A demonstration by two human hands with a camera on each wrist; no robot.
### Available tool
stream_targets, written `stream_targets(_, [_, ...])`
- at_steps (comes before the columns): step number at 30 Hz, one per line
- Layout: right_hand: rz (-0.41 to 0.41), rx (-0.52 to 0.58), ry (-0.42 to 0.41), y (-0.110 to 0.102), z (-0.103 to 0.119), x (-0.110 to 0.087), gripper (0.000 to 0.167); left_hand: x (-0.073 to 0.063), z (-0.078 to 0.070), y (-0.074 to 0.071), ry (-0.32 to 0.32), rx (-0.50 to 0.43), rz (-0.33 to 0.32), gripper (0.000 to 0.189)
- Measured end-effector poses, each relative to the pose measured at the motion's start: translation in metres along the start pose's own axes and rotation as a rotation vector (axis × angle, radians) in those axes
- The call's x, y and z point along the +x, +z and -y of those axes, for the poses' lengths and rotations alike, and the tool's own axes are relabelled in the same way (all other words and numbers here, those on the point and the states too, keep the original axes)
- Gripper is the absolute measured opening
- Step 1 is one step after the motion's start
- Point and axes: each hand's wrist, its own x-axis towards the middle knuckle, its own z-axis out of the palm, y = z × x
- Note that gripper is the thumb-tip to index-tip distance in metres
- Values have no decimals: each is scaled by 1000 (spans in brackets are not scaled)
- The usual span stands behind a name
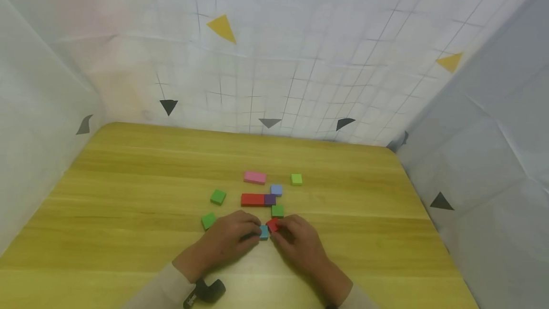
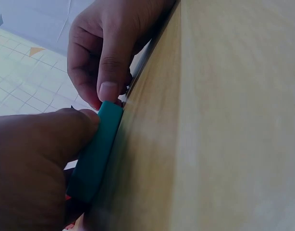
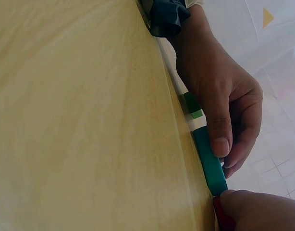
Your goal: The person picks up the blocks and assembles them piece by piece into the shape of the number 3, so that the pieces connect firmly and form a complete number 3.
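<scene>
Left hand [image 1: 229, 235] pinches teal bar [image 2: 100, 144], right hand [image 1: 302, 244] red block [image 1: 272, 225]; toward far edge of wooden table [image 1: 364, 194], red bar [image 1: 252, 199] already touches purple block [image 1: 270, 199], pink bar [image 1: 255, 178] apart.

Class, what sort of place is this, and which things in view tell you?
Probably a screened-off workspace: pale sheets marked with triangles enclose three sides of a wood-grain table, where coloured blocks lie.

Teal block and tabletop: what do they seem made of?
The teal block looks like painted wood or plastic, matte: flat, evenly coloured faces show no grain. The tabletop looks like wood or wood-effect laminate, smooth, with long grain streaks.
</scene>
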Motion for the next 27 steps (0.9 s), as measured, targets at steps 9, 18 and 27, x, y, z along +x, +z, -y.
stream_targets(9, [14,19,17,0,0,-2,24,-1,-1,0,-10,-2,16,14])
stream_targets(18, [-21,-7,-94,-1,2,0,29,-2,1,-4,-30,22,-20,15])
stream_targets(27, [-20,27,-247,2,4,4,33,-3,4,0,-27,19,-30,16])
